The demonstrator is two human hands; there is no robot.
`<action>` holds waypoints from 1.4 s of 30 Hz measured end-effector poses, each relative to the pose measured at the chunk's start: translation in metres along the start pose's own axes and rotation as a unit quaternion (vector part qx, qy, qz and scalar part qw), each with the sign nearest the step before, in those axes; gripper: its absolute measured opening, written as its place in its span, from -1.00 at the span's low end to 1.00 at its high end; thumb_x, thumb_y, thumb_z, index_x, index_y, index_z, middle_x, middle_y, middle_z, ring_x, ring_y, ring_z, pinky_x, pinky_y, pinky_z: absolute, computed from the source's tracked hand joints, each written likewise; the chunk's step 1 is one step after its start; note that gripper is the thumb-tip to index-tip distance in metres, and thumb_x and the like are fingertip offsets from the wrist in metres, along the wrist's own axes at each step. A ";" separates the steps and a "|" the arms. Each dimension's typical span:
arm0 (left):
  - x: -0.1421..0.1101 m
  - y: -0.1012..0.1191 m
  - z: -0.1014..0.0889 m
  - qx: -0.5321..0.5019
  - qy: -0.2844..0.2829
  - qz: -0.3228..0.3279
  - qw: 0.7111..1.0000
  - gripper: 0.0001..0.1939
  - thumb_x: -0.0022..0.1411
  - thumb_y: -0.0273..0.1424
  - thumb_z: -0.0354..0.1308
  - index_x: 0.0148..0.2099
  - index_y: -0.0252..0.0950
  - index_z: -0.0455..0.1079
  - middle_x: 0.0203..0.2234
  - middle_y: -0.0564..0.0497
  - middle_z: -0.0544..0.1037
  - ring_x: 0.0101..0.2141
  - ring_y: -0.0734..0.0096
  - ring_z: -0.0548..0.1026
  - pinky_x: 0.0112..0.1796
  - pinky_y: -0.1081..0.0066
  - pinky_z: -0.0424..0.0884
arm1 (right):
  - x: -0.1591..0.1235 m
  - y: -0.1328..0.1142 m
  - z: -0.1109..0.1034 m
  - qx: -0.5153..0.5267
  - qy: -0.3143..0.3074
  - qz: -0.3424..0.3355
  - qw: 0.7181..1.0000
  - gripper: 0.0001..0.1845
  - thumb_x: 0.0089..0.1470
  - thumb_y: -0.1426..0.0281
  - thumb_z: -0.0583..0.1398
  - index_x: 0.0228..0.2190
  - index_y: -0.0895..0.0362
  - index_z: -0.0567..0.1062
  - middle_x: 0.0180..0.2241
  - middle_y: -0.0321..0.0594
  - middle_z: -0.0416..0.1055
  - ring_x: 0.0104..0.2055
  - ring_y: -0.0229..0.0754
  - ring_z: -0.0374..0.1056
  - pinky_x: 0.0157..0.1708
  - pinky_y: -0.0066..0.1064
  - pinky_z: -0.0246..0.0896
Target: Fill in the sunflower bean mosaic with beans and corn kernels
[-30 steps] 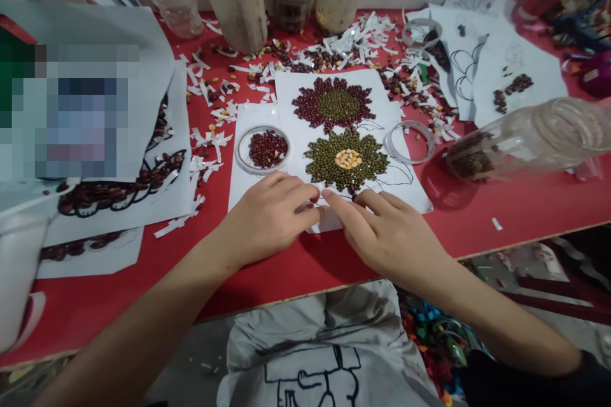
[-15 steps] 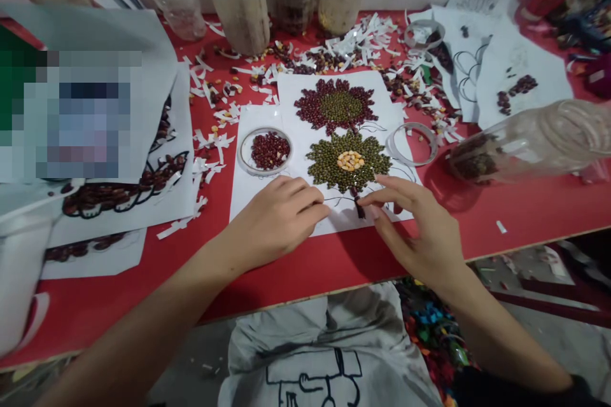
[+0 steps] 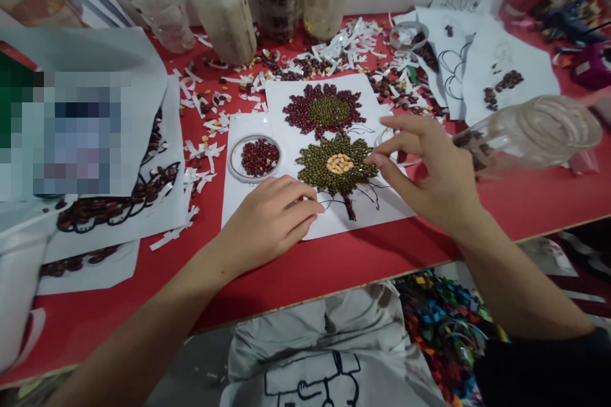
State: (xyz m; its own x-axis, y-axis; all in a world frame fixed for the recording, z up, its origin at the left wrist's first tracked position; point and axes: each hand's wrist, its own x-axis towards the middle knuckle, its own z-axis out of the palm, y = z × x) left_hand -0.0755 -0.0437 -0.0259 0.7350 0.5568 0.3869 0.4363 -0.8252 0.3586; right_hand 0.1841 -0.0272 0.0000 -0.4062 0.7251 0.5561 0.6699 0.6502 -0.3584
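My left hand (image 3: 274, 213) rests on the lower left of a white sheet (image 3: 310, 229), its fingers loosely bent and slightly apart, thumb hidden. Over the right edge of the lower flower, my right hand (image 3: 420, 168) has thumb and index tips together; anything between them is too small to make out. That flower (image 3: 312, 164) has green bean petals, a yellow corn-kernel centre (image 3: 339, 164) and a dark red bean stem (image 3: 350, 206). Above it lies a flower of red beans (image 3: 296, 109) with a green centre. A round lid (image 3: 231, 159) of red beans (image 3: 259, 157) sits left of them.
Glass jars (image 3: 224, 19) and a plastic bottle (image 3: 167, 19) stand along the wall. Paper shreds (image 3: 353, 38) and loose beans litter the red table (image 3: 267, 292). A clear jar (image 3: 529, 137) lies at the right. Bean-covered sheets (image 3: 109, 229) are stacked at the left.
My right hand has moved up and right, from beside the stem to the flower's right edge. My left hand remains on the paper. The view has shifted slightly.
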 end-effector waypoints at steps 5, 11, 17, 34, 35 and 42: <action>0.007 0.000 0.004 0.057 -0.012 0.018 0.998 -0.79 0.45 -0.44 0.04 -0.20 -0.31 0.50 -0.25 -0.05 0.55 -0.23 0.28 0.40 -0.22 0.31 0.28 | 0.010 0.012 0.016 0.075 0.001 0.005 0.997 -0.57 0.20 0.51 0.19 0.07 -0.01 0.32 -0.36 -0.32 0.55 -0.34 -0.19 0.49 -0.32 -0.33 0.43; 0.007 -0.006 0.006 0.094 -0.038 0.051 0.994 -0.77 0.44 -0.50 0.02 -0.17 -0.28 0.51 -0.27 -0.05 0.54 -0.25 0.29 0.37 -0.25 0.34 0.26 | -0.002 0.016 0.029 0.139 0.013 0.020 0.990 -0.53 0.18 0.53 0.16 0.09 -0.01 0.29 -0.39 -0.36 0.52 -0.35 -0.22 0.51 -0.27 -0.36 0.44; 0.011 -0.008 0.007 0.097 -0.036 0.065 0.993 -0.77 0.46 -0.49 0.00 -0.14 -0.28 0.50 -0.28 -0.05 0.55 -0.25 0.28 0.37 -0.24 0.34 0.27 | -0.003 0.016 0.031 0.141 0.004 0.018 0.990 -0.57 0.20 0.52 0.12 0.08 0.03 0.27 -0.39 -0.35 0.48 -0.34 -0.25 0.50 -0.27 -0.39 0.41; 0.011 -0.009 0.008 0.120 -0.028 0.095 0.988 -0.79 0.46 -0.50 0.00 -0.17 -0.29 0.47 -0.27 -0.02 0.57 -0.22 0.29 0.39 -0.19 0.32 0.30 | -0.007 0.021 0.041 0.102 0.020 -0.033 0.994 -0.55 0.18 0.55 0.09 0.08 0.03 0.23 -0.42 -0.37 0.44 -0.38 -0.22 0.44 -0.24 -0.31 0.35; 0.010 -0.010 0.008 0.120 -0.028 0.095 0.988 -0.78 0.47 -0.50 -0.01 -0.16 -0.29 0.47 -0.27 -0.01 0.57 -0.22 0.29 0.39 -0.19 0.31 0.30 | -0.007 0.021 0.041 0.100 0.019 -0.032 0.994 -0.55 0.18 0.55 0.09 0.08 0.03 0.23 -0.42 -0.37 0.44 -0.38 -0.22 0.43 -0.24 -0.31 0.35; 0.005 -0.010 0.006 0.112 -0.017 0.085 0.990 -0.80 0.47 -0.49 0.00 -0.17 -0.29 0.45 -0.30 -0.01 0.58 -0.23 0.32 0.40 -0.20 0.33 0.30 | -0.008 0.022 0.042 0.081 0.023 -0.030 0.996 -0.57 0.17 0.54 0.11 0.07 0.03 0.26 -0.40 -0.36 0.45 -0.36 -0.21 0.44 -0.22 -0.30 0.34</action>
State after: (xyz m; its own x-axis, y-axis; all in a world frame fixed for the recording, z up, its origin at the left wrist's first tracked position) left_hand -0.0730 -0.0331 -0.0323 0.8232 0.4075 0.3953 0.4061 -0.9092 0.0914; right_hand 0.1761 -0.0087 -0.0437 -0.4102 0.6756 0.6127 0.5348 0.7223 -0.4384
